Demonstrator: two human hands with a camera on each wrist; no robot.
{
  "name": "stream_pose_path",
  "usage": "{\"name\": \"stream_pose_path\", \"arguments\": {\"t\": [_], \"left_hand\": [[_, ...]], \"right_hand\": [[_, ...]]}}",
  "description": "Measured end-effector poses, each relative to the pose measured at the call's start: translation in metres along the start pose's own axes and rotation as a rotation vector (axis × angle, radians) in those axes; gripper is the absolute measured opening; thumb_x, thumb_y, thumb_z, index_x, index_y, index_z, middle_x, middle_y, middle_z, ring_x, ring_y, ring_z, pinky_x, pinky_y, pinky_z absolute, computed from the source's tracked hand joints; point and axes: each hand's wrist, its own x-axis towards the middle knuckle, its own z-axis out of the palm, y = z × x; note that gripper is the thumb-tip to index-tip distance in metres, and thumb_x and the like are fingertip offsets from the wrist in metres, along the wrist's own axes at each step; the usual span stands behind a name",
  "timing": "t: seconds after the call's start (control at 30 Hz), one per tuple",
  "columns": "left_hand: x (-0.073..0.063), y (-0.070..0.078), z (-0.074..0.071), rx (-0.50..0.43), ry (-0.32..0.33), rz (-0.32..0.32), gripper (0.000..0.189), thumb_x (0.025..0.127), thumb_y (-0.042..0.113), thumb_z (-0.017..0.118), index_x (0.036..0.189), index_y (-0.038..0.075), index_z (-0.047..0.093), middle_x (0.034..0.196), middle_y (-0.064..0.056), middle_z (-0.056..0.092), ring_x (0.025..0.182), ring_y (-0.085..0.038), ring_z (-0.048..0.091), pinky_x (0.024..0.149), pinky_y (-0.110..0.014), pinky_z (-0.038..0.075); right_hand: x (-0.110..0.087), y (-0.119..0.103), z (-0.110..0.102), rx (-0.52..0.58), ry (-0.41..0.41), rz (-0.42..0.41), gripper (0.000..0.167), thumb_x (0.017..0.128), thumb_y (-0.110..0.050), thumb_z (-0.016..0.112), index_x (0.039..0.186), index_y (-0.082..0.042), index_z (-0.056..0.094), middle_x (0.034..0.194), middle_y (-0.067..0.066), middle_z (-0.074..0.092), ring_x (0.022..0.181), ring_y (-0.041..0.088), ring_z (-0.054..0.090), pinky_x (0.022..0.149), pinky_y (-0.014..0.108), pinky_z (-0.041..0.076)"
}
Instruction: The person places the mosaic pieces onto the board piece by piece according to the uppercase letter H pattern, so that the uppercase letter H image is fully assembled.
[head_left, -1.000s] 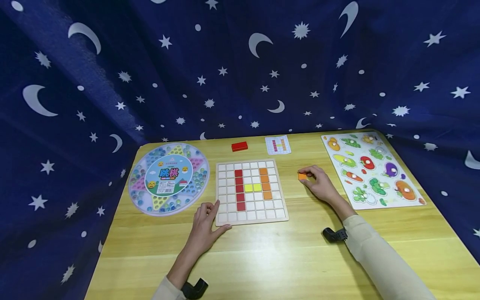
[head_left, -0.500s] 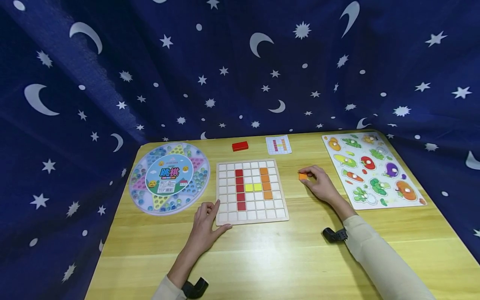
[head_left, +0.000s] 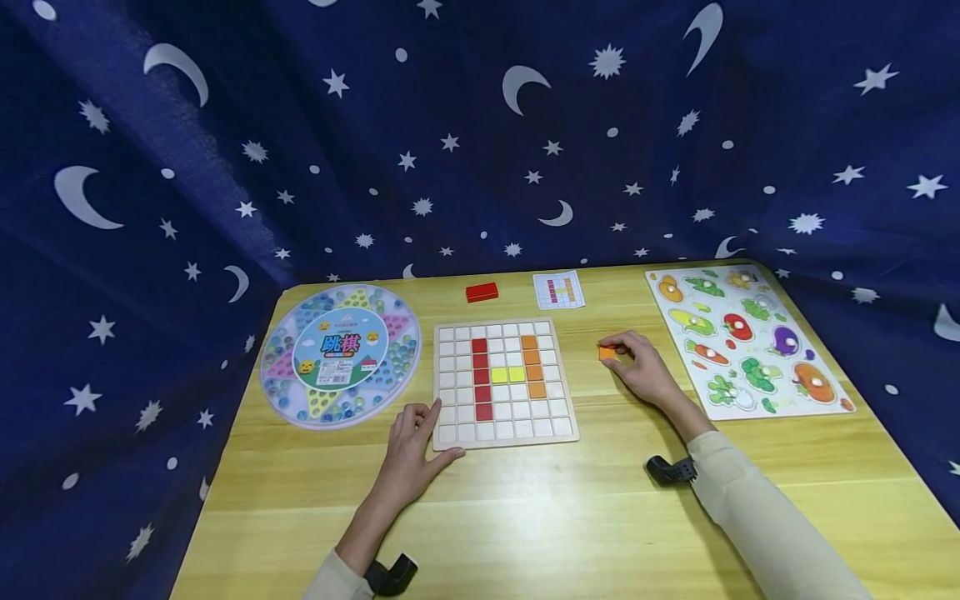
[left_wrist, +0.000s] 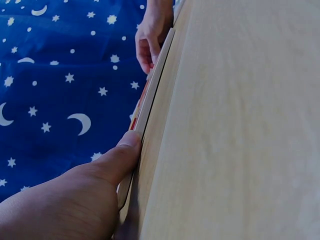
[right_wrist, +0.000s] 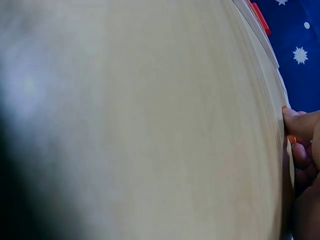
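In the head view, a square wooden grid board (head_left: 506, 428) with a light rim lies flat on the table. It bears a column of red tiles (head_left: 482, 377), two yellow tiles (head_left: 507, 375) side by side and a column of orange tiles (head_left: 533, 373). My left hand (head_left: 405, 460) rests at the board's front left corner, thumb along the front edge and forefinger at the left edge. To the right of the board, my right hand (head_left: 641, 367) pinches an orange square tile (head_left: 607, 353) low over the table. The fingers partly cover it; in the right wrist view an orange bit (right_wrist: 292, 139) shows between them.
Behind the board lie a red block (head_left: 482, 292) and a paper card (head_left: 558, 290) with a coloured grid pattern. A round marble game board (head_left: 340, 356) stands left. A vegetable peg puzzle (head_left: 746, 340) lies right. Starry blue cloth (head_left: 480, 192) hangs behind the table (head_left: 525, 517).
The whole head view has shifted slightly to the right. Both hands keep their places, and the right one still holds the orange tile.
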Motion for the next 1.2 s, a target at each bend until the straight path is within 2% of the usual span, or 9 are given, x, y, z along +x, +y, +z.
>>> {"name": "stream_pose_path", "arguments": {"t": [0.5, 0.7, 0.9, 1.0, 1.1, 1.2], "left_hand": [[0.000, 0.001, -0.001, 0.000, 0.015, 0.017, 0.086, 0.078, 0.042, 0.081, 0.147, 0.005, 0.044, 0.113, -0.008, 0.044, 0.098, -0.019, 0.037, 0.088, -0.039, 0.032], [0.001, 0.002, -0.001, -0.007, 0.007, 0.008, 0.086, 0.078, 0.042, 0.080, 0.147, 0.005, 0.044, 0.114, -0.009, 0.044, 0.099, -0.020, 0.037, 0.089, -0.040, 0.032], [0.001, 0.001, -0.001, -0.019, -0.005, 0.002, 0.087, 0.078, 0.042, 0.080, 0.148, 0.007, 0.042, 0.114, -0.008, 0.044, 0.099, -0.020, 0.037, 0.089, -0.040, 0.032], [0.002, 0.001, -0.002, -0.023, -0.006, 0.001, 0.087, 0.078, 0.043, 0.080, 0.149, 0.007, 0.042, 0.114, -0.008, 0.043, 0.100, -0.020, 0.037, 0.089, -0.040, 0.032], [0.002, 0.002, -0.002, -0.026, -0.004, 0.002, 0.087, 0.078, 0.042, 0.080, 0.148, 0.006, 0.042, 0.114, -0.009, 0.044, 0.100, -0.021, 0.038, 0.090, -0.040, 0.032], [0.001, 0.002, -0.003, -0.024, -0.004, 0.001, 0.087, 0.078, 0.042, 0.080, 0.148, 0.006, 0.043, 0.114, -0.009, 0.044, 0.100, -0.021, 0.038, 0.090, -0.041, 0.032]], "right_hand": [[0.000, -0.004, 0.001, 0.038, 0.021, -0.017, 0.025, 0.086, 0.001, 0.072, 0.111, 0.002, 0.068, 0.104, 0.015, 0.064, 0.092, 0.016, 0.050, 0.080, 0.019, 0.037], [0.003, -0.028, 0.012, 0.079, 0.040, -0.101, 0.025, 0.081, 0.003, 0.075, 0.105, 0.001, 0.069, 0.102, 0.013, 0.067, 0.100, 0.022, 0.052, 0.090, 0.028, 0.032], [-0.004, -0.064, 0.035, 0.150, -0.074, -0.238, 0.027, 0.078, 0.003, 0.077, 0.103, -0.002, 0.069, 0.101, 0.008, 0.066, 0.098, 0.023, 0.052, 0.090, 0.030, 0.033], [-0.011, -0.075, 0.045, 0.167, -0.148, -0.261, 0.026, 0.079, -0.001, 0.078, 0.103, -0.006, 0.069, 0.102, 0.004, 0.066, 0.098, 0.019, 0.052, 0.090, 0.032, 0.034], [-0.016, -0.082, 0.052, 0.189, -0.200, -0.263, 0.025, 0.080, -0.004, 0.078, 0.103, -0.008, 0.069, 0.103, 0.003, 0.066, 0.100, 0.018, 0.053, 0.097, 0.042, 0.032], [-0.020, -0.084, 0.058, 0.207, -0.235, -0.261, 0.026, 0.080, -0.006, 0.078, 0.104, -0.008, 0.068, 0.104, 0.003, 0.066, 0.101, 0.019, 0.053, 0.097, 0.048, 0.030]]}}
